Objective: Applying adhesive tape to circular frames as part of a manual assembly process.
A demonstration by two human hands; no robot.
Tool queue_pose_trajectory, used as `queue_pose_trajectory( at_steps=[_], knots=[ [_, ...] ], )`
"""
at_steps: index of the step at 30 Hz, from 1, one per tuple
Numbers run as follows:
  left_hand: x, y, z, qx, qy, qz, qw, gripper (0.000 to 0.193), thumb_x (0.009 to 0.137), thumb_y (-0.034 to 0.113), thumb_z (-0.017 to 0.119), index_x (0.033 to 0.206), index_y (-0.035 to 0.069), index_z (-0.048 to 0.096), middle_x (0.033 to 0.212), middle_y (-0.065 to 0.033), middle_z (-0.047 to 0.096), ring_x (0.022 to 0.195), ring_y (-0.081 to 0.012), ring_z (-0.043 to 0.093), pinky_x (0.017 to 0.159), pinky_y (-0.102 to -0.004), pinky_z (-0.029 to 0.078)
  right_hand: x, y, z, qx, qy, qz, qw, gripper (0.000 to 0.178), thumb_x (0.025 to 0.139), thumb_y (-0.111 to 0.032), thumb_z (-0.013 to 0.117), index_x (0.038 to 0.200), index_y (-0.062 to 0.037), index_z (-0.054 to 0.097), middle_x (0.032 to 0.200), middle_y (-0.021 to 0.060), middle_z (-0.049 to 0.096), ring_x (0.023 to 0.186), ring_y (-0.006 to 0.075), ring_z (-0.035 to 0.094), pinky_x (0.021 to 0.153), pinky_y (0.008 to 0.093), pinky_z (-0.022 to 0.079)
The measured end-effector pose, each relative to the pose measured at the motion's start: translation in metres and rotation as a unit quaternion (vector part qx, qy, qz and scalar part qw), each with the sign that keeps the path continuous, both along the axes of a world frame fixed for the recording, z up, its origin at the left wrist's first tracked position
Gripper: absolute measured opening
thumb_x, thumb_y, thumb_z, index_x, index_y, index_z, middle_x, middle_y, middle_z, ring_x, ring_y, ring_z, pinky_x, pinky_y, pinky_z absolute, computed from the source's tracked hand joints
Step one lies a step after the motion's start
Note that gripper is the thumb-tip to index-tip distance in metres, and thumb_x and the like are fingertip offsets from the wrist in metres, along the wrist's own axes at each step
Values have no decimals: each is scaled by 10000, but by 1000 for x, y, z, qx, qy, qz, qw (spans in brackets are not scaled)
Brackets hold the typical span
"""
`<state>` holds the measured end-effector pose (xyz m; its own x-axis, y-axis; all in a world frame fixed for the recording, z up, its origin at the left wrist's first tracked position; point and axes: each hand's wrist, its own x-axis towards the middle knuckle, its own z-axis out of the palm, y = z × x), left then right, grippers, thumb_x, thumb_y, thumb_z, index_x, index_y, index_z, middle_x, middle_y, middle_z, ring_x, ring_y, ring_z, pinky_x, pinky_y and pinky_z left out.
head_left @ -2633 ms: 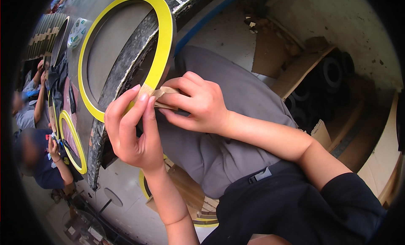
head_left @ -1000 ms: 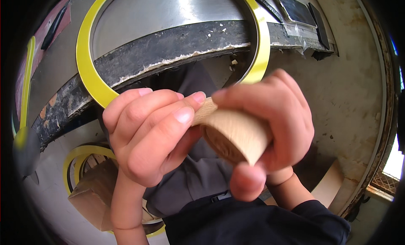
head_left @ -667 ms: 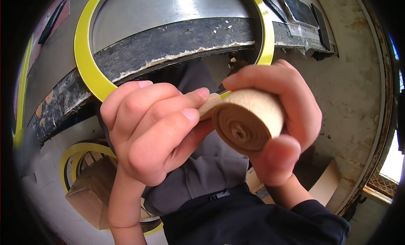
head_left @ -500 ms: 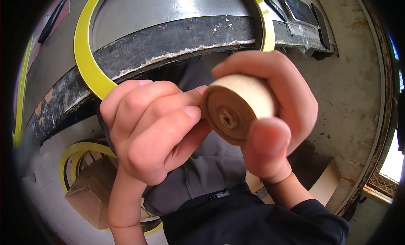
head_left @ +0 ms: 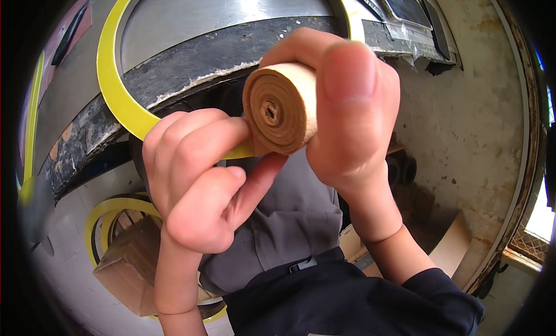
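A large flat yellow ring (head_left: 110,64) with a dark inner side rises in front of me, its top beyond the picture's edge. My left hand (head_left: 194,168) is closed around the ring's near lower part, and a bit of yellow shows between its fingers and the roll. My right hand (head_left: 356,116) grips a roll of tan tape (head_left: 272,110), its spiral end turned toward me. The roll's lower left side meets the left fingertips, where a short piece of tape seems to lie against the ring. The ring's far right part passes behind my right hand.
Beyond the hands is a metal-topped bench (head_left: 231,9) with a worn black edge. A phone-like dark slab (head_left: 405,9) lies at its far right. Below left, a cardboard box (head_left: 130,263) stands beside more yellow rings (head_left: 95,220). A stained wall (head_left: 480,133) runs along the right.
My right hand has swung up and left with the tape roll, turning it so its spiral end faces me more. The left fingers have spread slightly while keeping the ring.
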<state>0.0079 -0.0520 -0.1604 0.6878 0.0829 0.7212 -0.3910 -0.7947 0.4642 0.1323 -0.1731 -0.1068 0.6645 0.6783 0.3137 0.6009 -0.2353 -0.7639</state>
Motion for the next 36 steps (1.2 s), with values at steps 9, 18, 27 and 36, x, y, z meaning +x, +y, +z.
queue_pose_trajectory(
  at_steps=[9, 18, 27, 36],
  knots=[
    [-3, -3, -12, -50, -85, 40, 994, 480, 798, 10, 795, 1062, 91, 403, 1027, -137, 553, 854, -376, 682, 697, -416, 583, 9, 25, 6, -34, -101, -47, 993, 527, 813, -350, 677, 407, -83, 472, 385, 93, 412, 362, 300, 458, 378, 390, 359],
    [-6, -62, -29, -592, -21, -61, 804, 522, 863, 86, 638, 1318, -35, 415, 1224, -182, 571, 1011, -262, 593, 903, -408, 503, 14, 25, -10, 23, -207, -20, 978, 579, 832, -371, 634, 377, -66, 446, 353, 97, 393, 335, 316, 442, 377, 403, 360],
    [-5, -58, -37, -680, 20, -109, 724, 546, 919, 104, 627, 1397, -2, 386, 1311, -168, 527, 1113, -284, 585, 953, -424, 501, 17, 22, 15, -92, -179, 3, 980, 535, 824, -361, 636, 404, -56, 507, 373, 111, 428, 367, 329, 487, 408, 424, 400],
    [8, -23, -54, -853, 36, -340, 396, 475, 1040, 366, 422, 1411, 75, 483, 1385, -74, 560, 1353, -238, 480, 1119, -491, 377, 8, 30, -6, -68, -216, -111, 968, 455, 837, -328, 576, 478, -51, 614, 435, 110, 517, 438, 317, 562, 462, 420, 441]
  ],
)
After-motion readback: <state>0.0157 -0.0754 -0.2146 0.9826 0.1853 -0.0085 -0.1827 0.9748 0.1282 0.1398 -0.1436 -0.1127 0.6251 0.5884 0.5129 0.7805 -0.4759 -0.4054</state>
